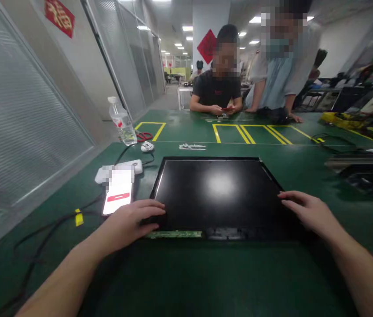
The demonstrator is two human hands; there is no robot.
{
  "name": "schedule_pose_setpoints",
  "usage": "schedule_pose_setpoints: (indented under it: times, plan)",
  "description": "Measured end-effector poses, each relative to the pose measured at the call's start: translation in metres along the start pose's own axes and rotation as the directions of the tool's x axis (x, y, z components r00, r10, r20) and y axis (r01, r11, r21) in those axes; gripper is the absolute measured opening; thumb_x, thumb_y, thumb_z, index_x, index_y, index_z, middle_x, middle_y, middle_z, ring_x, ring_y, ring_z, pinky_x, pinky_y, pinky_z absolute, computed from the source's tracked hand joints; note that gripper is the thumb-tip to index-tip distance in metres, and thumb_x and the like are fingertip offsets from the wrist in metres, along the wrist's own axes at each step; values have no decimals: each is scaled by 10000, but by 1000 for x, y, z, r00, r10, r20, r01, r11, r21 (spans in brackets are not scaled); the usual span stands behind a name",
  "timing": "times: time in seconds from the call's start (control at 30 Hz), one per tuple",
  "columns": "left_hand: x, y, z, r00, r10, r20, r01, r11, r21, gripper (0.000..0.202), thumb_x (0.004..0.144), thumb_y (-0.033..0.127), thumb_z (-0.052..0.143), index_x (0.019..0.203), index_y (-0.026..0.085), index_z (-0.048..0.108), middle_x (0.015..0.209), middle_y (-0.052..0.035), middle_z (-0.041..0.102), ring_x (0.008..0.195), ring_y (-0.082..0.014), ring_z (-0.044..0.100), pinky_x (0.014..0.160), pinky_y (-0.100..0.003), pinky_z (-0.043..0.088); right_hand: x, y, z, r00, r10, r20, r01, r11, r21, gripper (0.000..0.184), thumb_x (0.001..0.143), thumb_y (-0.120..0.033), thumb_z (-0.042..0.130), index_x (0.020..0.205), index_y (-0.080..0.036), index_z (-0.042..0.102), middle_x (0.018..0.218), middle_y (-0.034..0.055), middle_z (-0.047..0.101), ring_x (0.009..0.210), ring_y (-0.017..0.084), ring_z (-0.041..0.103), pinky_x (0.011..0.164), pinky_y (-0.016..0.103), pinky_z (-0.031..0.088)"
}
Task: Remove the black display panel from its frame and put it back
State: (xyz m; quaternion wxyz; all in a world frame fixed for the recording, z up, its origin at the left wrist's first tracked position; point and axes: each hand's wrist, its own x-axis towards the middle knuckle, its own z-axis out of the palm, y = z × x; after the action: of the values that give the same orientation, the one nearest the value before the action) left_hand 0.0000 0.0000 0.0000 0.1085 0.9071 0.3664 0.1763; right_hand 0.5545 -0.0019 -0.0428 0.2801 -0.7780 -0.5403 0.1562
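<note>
Head-high, looking forward-down — seemingly near the panel (pixel 189 193)

Light is thrown down by ceiling lamps (pixel 187 28), and there, a pale glare is caught on the screen (pixel 213 193); the near tabletop (pixel 199 281) is sunk in shade, the right edge stretched and blurred!

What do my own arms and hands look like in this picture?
Your left hand and right hand are bare, with no gloves. No rings show, though some fingers are partly hidden. The forearms are uncovered as far as the picture shows: no sleeves, watch or bracelet in view, and no clear markings.
</note>
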Motion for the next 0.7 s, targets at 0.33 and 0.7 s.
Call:
schedule_pose_setpoints:
  times: [0.33,0.7]
  plan:
    - [-9,-7,10,999,-20,27,18,996,91,228,1037,241,679,1198,282,835,1136,-33,878,931,-208,853,812,-280,646,2,3,-1,1000,-6,1,6,1000,-20,437,733,-582,670,985,-290,877,930,74,824,679,252,679,662,406,506]
    - [-9,-6,10,997,-49,64,41,991,124,169,1037,244,667,1108,277,816,1035,-14,868,814,-185,823,699,-269,561,2,2,-2,1000,-4,6,4,1000,6,455,721,-603,668,975,-288,876,916,77,816,658,239,652,651,398,490]
